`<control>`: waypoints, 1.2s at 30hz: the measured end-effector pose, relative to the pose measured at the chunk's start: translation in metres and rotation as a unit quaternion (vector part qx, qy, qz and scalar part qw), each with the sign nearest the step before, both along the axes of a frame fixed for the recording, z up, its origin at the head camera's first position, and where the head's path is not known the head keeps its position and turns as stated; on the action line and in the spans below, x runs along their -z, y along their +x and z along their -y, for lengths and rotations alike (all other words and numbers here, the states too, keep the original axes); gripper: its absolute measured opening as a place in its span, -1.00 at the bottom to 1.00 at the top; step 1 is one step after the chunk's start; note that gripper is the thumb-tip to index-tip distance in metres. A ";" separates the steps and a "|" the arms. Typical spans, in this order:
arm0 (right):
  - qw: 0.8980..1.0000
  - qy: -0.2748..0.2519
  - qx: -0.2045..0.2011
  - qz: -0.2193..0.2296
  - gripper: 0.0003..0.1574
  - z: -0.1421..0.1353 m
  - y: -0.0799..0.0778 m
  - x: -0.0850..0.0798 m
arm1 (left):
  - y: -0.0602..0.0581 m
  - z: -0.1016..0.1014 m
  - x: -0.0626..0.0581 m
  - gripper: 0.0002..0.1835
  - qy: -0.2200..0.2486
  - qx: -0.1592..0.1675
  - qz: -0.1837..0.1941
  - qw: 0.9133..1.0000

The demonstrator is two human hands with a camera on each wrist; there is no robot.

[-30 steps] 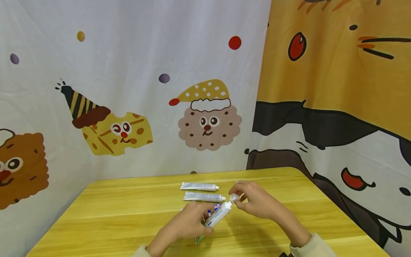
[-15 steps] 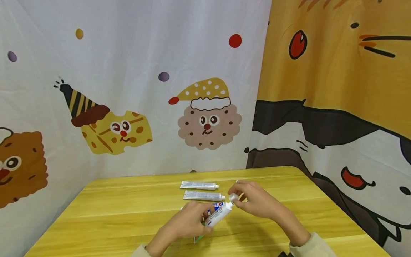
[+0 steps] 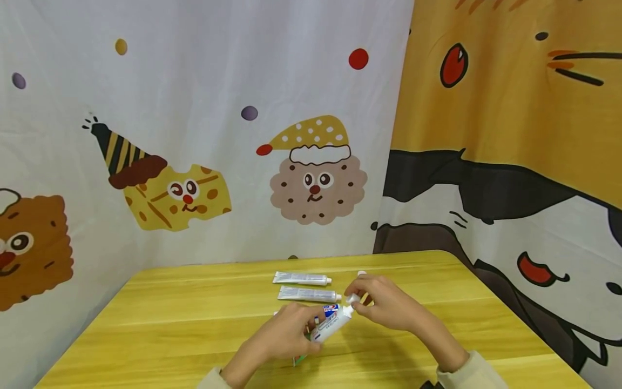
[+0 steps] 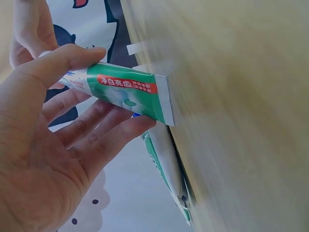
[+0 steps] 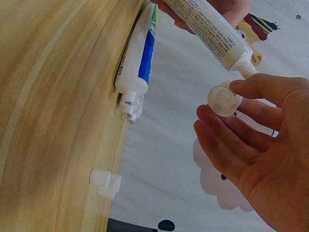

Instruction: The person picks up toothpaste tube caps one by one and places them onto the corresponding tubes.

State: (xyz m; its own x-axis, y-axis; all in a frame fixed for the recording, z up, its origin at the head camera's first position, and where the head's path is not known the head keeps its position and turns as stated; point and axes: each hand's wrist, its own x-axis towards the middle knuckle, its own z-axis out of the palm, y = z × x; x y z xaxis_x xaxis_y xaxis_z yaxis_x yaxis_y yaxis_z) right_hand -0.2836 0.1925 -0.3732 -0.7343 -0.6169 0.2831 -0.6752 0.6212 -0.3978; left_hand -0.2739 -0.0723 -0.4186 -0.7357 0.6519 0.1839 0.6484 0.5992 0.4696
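My left hand (image 3: 286,332) grips a toothpaste tube (image 3: 332,324), its nozzle angled up to the right. In the left wrist view the flat tail of this tube is green with a red band, between thumb and fingers. A white cap (image 5: 224,100) is pinched in my right hand (image 5: 256,140), just beside the bare threaded nozzle (image 5: 247,69). The cap is off the tube, its round face turned toward the right wrist camera. From the head view, my right hand (image 3: 389,302) partly covers that cap.
Two silvery-white tubes (image 3: 302,279) (image 3: 309,294) lie side by side behind my hands. A tube with a blue band (image 5: 135,67) lies nearest in the right wrist view. White caps (image 5: 100,177) stand on the wooden table (image 3: 194,319). A printed curtain (image 3: 204,81) hangs behind.
Both hands keep nearly the same place, tube and cap close together. The head view has shifted slightly, and a white cap on the table shows more behind my right hand.
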 end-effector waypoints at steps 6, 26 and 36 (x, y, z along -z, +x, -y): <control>1.000 -0.001 0.002 -0.001 -0.82 0.000 0.000 0.001 | -0.001 0.000 0.000 -0.69 -0.002 -0.003 0.001 1.000; 0.995 -0.092 0.005 -0.046 -0.72 0.007 0.009 -0.009 | 0.000 -0.001 -0.002 -0.69 -0.001 -0.007 0.006 1.000; 0.996 -0.084 -0.021 -0.001 -0.72 0.010 0.014 -0.011 | 0.002 -0.001 -0.002 -0.69 0.005 -0.008 0.005 1.000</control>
